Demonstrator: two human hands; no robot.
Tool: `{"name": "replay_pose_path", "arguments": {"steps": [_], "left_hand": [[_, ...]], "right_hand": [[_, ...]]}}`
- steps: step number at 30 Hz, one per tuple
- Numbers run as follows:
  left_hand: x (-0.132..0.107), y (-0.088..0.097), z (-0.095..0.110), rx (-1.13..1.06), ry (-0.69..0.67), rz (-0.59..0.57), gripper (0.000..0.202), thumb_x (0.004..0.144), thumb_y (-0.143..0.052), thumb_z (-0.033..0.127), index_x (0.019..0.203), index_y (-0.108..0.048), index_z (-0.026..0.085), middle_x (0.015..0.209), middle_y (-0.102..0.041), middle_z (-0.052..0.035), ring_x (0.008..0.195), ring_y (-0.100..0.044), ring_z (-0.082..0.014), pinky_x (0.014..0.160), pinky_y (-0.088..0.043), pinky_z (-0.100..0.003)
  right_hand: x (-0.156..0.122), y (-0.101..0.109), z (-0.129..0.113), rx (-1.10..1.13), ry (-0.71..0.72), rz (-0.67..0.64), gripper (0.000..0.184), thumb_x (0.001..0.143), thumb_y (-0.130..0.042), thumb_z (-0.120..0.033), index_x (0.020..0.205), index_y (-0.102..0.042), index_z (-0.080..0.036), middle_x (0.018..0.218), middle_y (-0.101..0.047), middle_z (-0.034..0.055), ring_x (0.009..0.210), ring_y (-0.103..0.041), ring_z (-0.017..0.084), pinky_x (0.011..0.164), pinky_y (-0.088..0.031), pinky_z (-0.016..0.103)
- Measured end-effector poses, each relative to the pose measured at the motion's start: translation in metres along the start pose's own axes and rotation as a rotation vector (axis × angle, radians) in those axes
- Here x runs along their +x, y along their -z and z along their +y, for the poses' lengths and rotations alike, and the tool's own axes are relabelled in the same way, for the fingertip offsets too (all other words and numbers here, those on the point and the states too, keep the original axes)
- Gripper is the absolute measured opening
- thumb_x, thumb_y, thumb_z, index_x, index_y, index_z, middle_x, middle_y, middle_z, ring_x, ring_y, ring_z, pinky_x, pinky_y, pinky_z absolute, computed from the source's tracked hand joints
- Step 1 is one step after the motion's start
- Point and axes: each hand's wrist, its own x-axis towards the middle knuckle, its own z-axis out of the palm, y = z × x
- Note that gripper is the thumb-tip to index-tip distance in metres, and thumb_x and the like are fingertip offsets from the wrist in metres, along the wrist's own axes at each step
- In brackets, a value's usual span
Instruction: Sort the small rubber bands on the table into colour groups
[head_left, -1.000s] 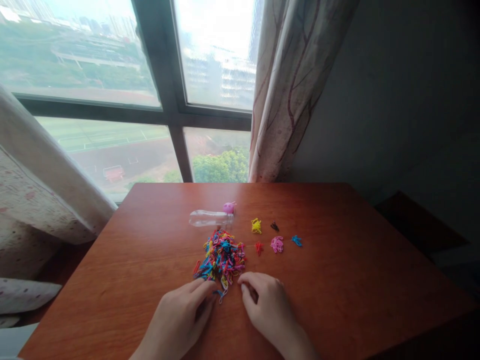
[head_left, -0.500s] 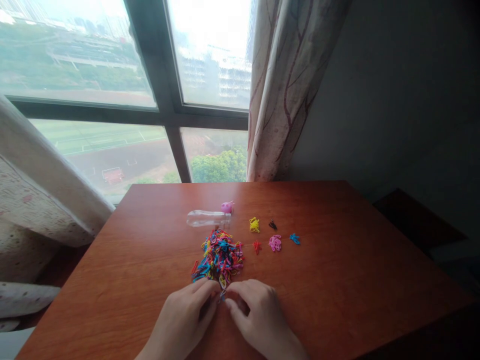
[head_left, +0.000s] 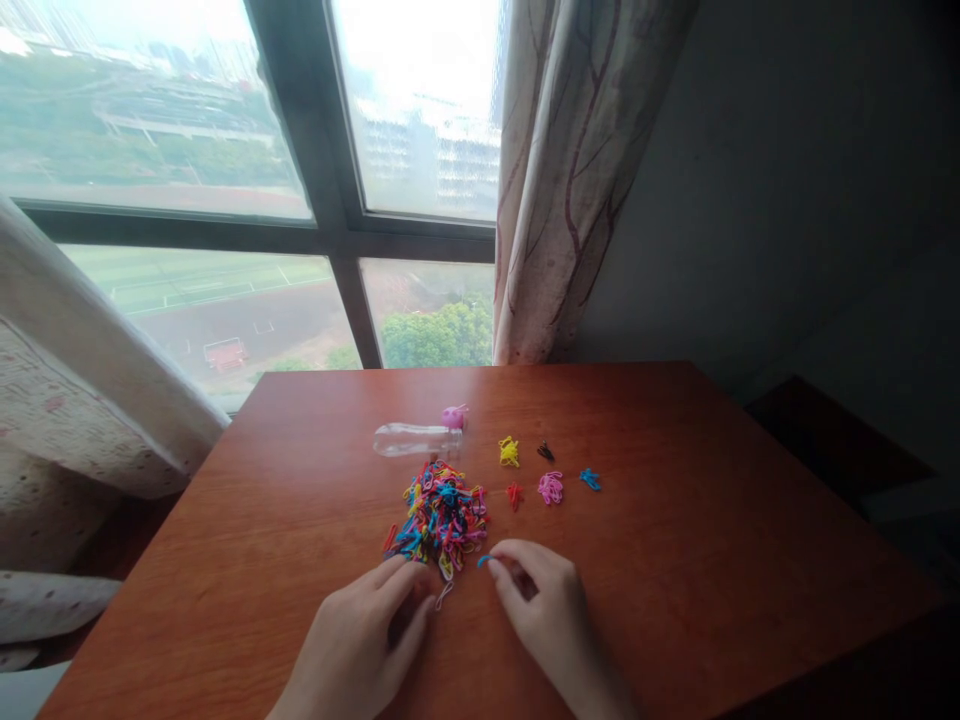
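Note:
A heap of small looped plastic pins (head_left: 446, 510) in many colours, resembling stitch markers, lies in the middle of the table. My right hand (head_left: 547, 605) is just right of the heap's near side, thumb and index finger pinched on a blue pin (head_left: 484, 561). My left hand (head_left: 375, 620) rests at the heap's near left edge, thumb and forefinger apart, fingertips partly hidden against the pins. By the left thumb lies a pale pink pin (head_left: 444, 597); whether they touch I cannot tell.
Right of the heap are small groups of yellow pins (head_left: 509, 451), black pins (head_left: 545, 450), red pins (head_left: 514, 495), pink pins (head_left: 550, 488) and blue pins (head_left: 590, 479). Behind lies a clear bottle (head_left: 412, 439) on its side, beside a pink cap (head_left: 454, 416). A window and curtains (head_left: 577, 180) border the table.
My right hand has moved away from the left toward the right, carrying a blue pin. The left hand has stayed near the heap, and the pale pink pin shows more clearly.

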Motion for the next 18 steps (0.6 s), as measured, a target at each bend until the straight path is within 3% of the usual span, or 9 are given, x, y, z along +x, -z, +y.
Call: {"name": "replay_pose_path", "arguments": {"steps": [6, 9, 13, 18], "left_hand": [[0.001, 0.002, 0.003, 0.038, -0.001, -0.076, 0.011, 0.093, -0.049, 0.026, 0.088, -0.059, 0.026, 0.084, -0.067, 0.0013, 0.072, -0.066, -0.0153, 0.062, -0.046, -0.023], [0.000, 0.002, 0.004, 0.045, 0.007, -0.095, 0.009, 0.092, -0.050, 0.026, 0.089, -0.059, 0.026, 0.087, -0.067, 0.0010, 0.075, -0.066, -0.0156, 0.064, -0.046, -0.023], [0.001, 0.002, 0.004, 0.054, 0.014, -0.119, 0.008, 0.091, -0.051, 0.025, 0.090, -0.058, 0.026, 0.089, -0.067, 0.0009, 0.076, -0.065, -0.0157, 0.066, -0.046, -0.024], [0.001, 0.002, 0.004, 0.066, 0.016, -0.127, 0.008, 0.090, -0.051, 0.024, 0.091, -0.058, 0.027, 0.088, -0.067, 0.0012, 0.076, -0.065, -0.0156, 0.066, -0.047, -0.023]], "right_hand": [[0.028, 0.061, 0.058, -0.211, -0.087, 0.250, 0.025, 0.091, -0.057, -0.040, 0.088, -0.072, -0.020, 0.061, -0.059, -0.0013, 0.052, -0.053, 0.014, 0.055, -0.039, 0.024], [0.039, 0.085, 0.084, -0.326, -0.133, 0.272, 0.029, 0.089, -0.055, -0.044, 0.087, -0.071, -0.020, 0.056, -0.055, -0.0023, 0.050, -0.051, 0.014, 0.055, -0.038, 0.025], [0.046, 0.094, 0.102, -0.383, -0.171, 0.268, 0.032, 0.088, -0.054, -0.046, 0.086, -0.070, -0.019, 0.059, -0.058, -0.0008, 0.054, -0.055, 0.015, 0.056, -0.038, 0.026], [0.048, 0.092, 0.106, -0.413, -0.185, 0.258, 0.033, 0.089, -0.052, -0.046, 0.089, -0.070, -0.019, 0.059, -0.058, -0.0011, 0.054, -0.056, 0.015, 0.056, -0.037, 0.026]]}}
